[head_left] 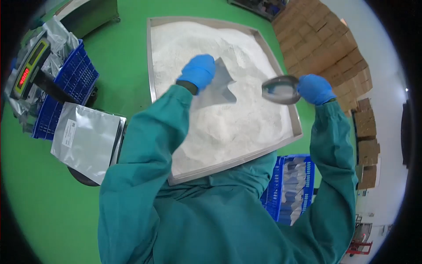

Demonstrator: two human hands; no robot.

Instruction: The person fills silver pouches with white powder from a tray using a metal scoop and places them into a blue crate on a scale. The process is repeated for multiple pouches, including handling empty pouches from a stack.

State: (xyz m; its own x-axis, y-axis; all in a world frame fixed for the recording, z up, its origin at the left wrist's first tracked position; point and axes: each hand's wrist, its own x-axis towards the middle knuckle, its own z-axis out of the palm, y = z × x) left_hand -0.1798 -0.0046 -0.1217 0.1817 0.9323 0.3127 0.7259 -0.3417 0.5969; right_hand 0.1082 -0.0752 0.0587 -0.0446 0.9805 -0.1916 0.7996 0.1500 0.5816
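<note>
My left hand (200, 71), in a blue glove, is closed on the edge of a silver foil bag (220, 86) above the powder. The blue-gloved right hand (315, 89) grips a metal scoop (281, 89) near the right side of the tray. Some white powder shows inside the scoop's bowl. Below both hands a large metal tray (228, 163) holds a broad heap of white powder (220, 127). The scoop and the bag are apart. The bag's mouth cannot be made out clearly.
At left, a scale with a lit red display (24, 75) stands by a blue basket (66, 83) of silver bags. Flat labelled foil bags (85, 141) lie stacked nearby. Another blue basket (273, 193) with silver packets sits below the tray. Cardboard boxes (325, 48) are piled at right.
</note>
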